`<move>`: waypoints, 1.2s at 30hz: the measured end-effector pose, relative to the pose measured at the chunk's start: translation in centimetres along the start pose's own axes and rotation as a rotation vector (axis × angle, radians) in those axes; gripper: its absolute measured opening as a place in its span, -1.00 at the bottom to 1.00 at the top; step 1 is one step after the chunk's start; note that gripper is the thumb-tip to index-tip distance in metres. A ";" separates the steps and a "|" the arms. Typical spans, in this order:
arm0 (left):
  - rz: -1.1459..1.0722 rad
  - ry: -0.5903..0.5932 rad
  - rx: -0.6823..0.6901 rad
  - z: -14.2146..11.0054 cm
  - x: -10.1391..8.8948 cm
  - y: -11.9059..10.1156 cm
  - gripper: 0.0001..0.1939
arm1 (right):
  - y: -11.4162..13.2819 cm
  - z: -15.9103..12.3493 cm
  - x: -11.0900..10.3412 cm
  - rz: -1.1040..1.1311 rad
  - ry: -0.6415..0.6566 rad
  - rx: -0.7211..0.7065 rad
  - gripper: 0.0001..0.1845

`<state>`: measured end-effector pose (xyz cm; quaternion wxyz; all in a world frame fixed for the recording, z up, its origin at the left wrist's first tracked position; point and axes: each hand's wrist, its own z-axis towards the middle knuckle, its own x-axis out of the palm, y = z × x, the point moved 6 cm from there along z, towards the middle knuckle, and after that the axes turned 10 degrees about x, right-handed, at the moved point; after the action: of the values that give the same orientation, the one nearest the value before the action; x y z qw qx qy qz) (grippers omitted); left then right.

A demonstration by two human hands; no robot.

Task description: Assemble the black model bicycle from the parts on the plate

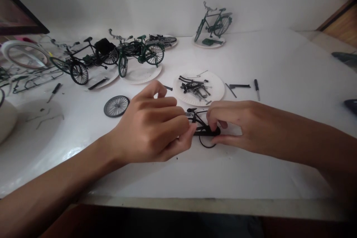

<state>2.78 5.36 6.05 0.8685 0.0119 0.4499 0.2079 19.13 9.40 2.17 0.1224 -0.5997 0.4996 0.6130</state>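
Note:
Both my hands meet over a small black model bicycle frame (pixel 201 125) lying on the white table near its front edge. My left hand (pixel 153 126) is curled, its thumb and fingertips pinching the frame's left end. My right hand (pixel 240 124) grips the right end, thumb under and fingers over it, beside a thin black ring. A loose spoked wheel (pixel 116 106) lies just left of my left hand. Behind my hands a paper plate (pixel 216 90) carries several small black and metal parts.
Finished model bicycles stand further back: a black one (pixel 83 57) at left, a green one (pixel 139 52) in the middle, another green one (pixel 213 24) on a plate by the wall. Small screwdrivers (pixel 256 89) and black parts lie right of the plate. Parts sprues (pixel 30 80) are at far left.

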 end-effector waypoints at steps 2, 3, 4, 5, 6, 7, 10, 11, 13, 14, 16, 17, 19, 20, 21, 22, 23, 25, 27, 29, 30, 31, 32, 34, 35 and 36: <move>-0.041 0.033 0.004 -0.1 0.4 -0.2 -0.56 | 0.0 0.1 0.0 0.015 0.003 0.009 -0.77; -0.057 0.045 0.001 -0.2 0.5 -0.3 -0.56 | 0.1 0.1 0.0 0.021 0.003 0.012 -0.78; -0.068 0.053 -0.003 -0.2 0.6 -0.3 -0.55 | 0.2 0.1 -0.1 0.024 0.003 0.013 -0.79; -0.072 0.056 -0.010 -0.3 0.6 -0.4 -0.55 | 0.3 0.1 -0.1 0.024 0.004 0.015 -0.79; -0.073 0.061 -0.016 -0.3 0.7 -0.4 -0.55 | 0.3 0.1 -0.1 0.023 0.006 0.015 -0.80; -0.073 0.061 -0.021 -0.4 0.6 -0.5 -0.55 | 0.4 0.1 -0.1 0.022 0.007 0.017 -0.80; -0.079 0.048 -0.027 -0.4 0.5 -0.4 -0.55 | 0.3 0.1 -0.2 0.009 0.005 0.026 -0.80; -0.085 0.044 -0.026 -0.3 0.5 -0.3 -0.55 | 0.3 0.0 -0.1 0.006 0.005 0.026 -0.80; -0.093 0.045 -0.026 -0.3 0.5 -0.2 -0.55 | 0.2 0.0 -0.1 0.004 0.006 0.022 -0.78; -0.097 0.052 -0.024 -0.3 0.4 -0.1 -0.55 | 0.1 0.0 0.0 0.005 0.009 0.016 -0.77; -0.116 0.090 0.014 -0.2 0.4 -0.6 -0.55 | 0.1 0.0 0.0 0.003 0.009 -0.001 -0.75; -0.126 0.119 0.044 -0.1 0.4 -1.1 -0.56 | 0.1 0.0 0.0 0.003 0.007 -0.009 -0.75; -0.154 0.174 0.112 0.1 0.1 -2.6 -0.57 | 0.2 0.0 -0.1 0.005 -0.002 -0.037 -0.73; -0.154 0.165 0.100 0.3 -0.3 -3.3 -0.56 | 0.3 0.0 -0.1 0.007 -0.010 -0.056 -0.74; -0.179 0.123 0.104 0.6 -0.9 -4.2 -0.55 | 0.5 -0.1 -0.2 0.008 -0.016 -0.075 -0.74; -0.199 0.084 0.102 0.8 -1.4 -5.0 -0.53 | 0.6 -0.1 -0.2 0.008 -0.021 -0.094 -0.76; -0.186 0.113 0.029 0.8 -1.4 -5.4 -0.51 | 0.7 -0.1 -0.2 0.006 -0.025 -0.111 -0.77; -0.270 0.220 0.043 0.7 -0.7 -7.0 -0.57 | 0.9 -0.1 -0.2 0.011 -0.026 -0.120 -0.80; -0.342 0.227 0.134 0.4 0.0 -8.4 -0.64 | 0.8 0.0 -0.1 0.023 -0.025 -0.103 -0.79; -0.355 0.147 0.190 -0.1 0.7 -9.1 -0.64 | 0.7 0.1 -0.1 0.029 -0.028 -0.083 -0.75; -0.356 0.167 0.234 -0.4 1.4 -9.5 -0.63 | 0.7 0.1 -0.1 0.026 -0.030 -0.078 -0.74; -0.366 0.180 0.352 -0.8 2.0 -10.2 -0.67 | 0.7 0.0 -0.1 0.018 -0.032 -0.078 -0.72; -0.333 0.179 0.470 -1.2 2.5 -10.9 -0.72 | 0.7 0.0 -0.1 0.009 -0.037 -0.080 -0.71; -0.288 0.198 0.594 -1.6 3.4 -11.6 -0.81 | 0.8 -0.2 -0.4 -0.006 -0.066 -0.088 -0.70; -0.256 0.210 0.632 -1.6 3.6 -11.8 -0.83 | 0.9 -0.4 -0.6 -0.009 -0.088 -0.097 -0.70; -0.224 0.226 0.661 -1.6 3.8 -12.1 -0.83 | 1.1 -0.5 -0.9 -0.007 -0.116 -0.109 -0.70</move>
<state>7.69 -4.51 -0.31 0.7798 0.2193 0.5846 -0.0450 18.85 8.87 3.59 0.1206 -0.5707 0.4553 0.6727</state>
